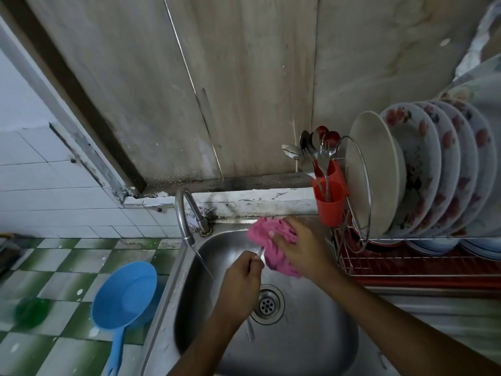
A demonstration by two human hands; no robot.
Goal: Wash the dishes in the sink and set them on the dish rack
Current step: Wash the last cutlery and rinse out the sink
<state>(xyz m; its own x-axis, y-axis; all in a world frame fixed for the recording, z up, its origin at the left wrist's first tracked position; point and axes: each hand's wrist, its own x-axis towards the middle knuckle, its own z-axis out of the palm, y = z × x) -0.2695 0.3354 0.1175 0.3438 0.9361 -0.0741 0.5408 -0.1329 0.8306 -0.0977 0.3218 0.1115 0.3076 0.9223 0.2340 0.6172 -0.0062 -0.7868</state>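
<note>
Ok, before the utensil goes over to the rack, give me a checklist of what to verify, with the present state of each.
1. Left hand has a firm grip on the utensil: ok.
2. Right hand holds the pink cloth against it: ok.
3. Tap is running for a rinse: ok.
4. Utensil is clean and free of soap: cannot tell, the cloth covers most of it.
5. Red cutlery cup on the rack has room: ok, though several spoons and forks stand in it.
6. Sink holds no other dishes: ok in the visible part.
</note>
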